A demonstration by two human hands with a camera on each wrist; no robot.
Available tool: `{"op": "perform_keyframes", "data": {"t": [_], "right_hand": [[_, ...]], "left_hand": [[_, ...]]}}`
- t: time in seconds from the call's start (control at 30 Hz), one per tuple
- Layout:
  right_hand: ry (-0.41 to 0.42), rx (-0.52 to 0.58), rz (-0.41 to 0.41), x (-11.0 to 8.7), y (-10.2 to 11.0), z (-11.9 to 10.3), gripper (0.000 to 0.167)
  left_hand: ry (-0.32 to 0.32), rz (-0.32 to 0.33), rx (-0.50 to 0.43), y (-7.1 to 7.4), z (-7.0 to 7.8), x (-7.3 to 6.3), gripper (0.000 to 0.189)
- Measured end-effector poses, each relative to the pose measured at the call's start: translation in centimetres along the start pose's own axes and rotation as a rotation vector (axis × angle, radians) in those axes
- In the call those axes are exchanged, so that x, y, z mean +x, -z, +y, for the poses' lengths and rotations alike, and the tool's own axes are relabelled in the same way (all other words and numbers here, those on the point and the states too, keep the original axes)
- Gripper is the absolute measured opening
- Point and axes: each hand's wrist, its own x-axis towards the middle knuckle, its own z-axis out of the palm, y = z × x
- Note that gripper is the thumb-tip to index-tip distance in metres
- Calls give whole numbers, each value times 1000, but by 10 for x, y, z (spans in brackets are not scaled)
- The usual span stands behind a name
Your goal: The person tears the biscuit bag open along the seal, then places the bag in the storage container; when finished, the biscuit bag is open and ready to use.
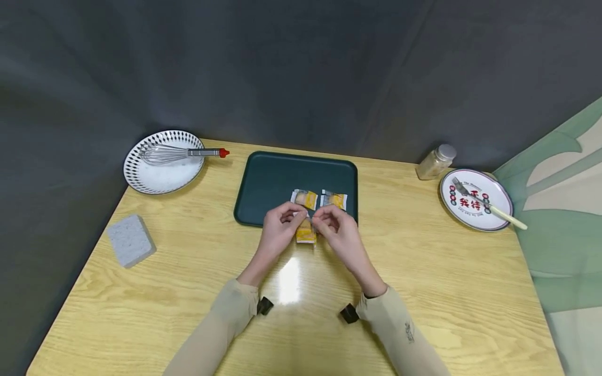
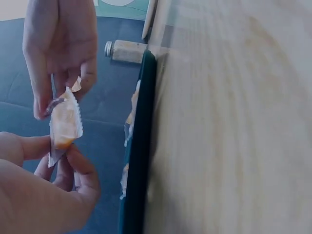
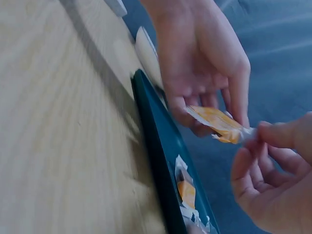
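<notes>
Both hands hold one small snack packet, clear and yellow-orange with crimped ends, raised over the near edge of the dark green tray. My left hand pinches it between thumb and fingers. At its other end, my right hand pinches a corner of the wrapper. A wrapper flap sticks up there in the left wrist view, where the packet shows a pale piece inside. In the right wrist view the wrapper end is bunched at the right fingertips. Two similar packets lie on the tray.
To the left, a patterned plate bears a whisk, with a grey block nearer. At right are a lidded jar and a printed plate with a fork on it. A dark wall stands behind the wooden table.
</notes>
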Motion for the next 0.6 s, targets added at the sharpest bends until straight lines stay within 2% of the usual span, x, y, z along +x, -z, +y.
{"op": "perform_keyframes", "data": {"t": [0.23,0.37,0.47,0.6], "right_hand": [[67,-194,-164,40,1,3,6],[61,-265,-250,64,-1,-1,6],[40,-302,-322,80,-4,-3,6],[19,-352,-390,96,-11,-5,6]], "left_hand": [[125,9,-116,14,-11,5,12],[169,-19,-127,23,-14,12,14],[174,-36,-48,29,-16,19,11],[157,-47,178,36,-17,27,7]]}}
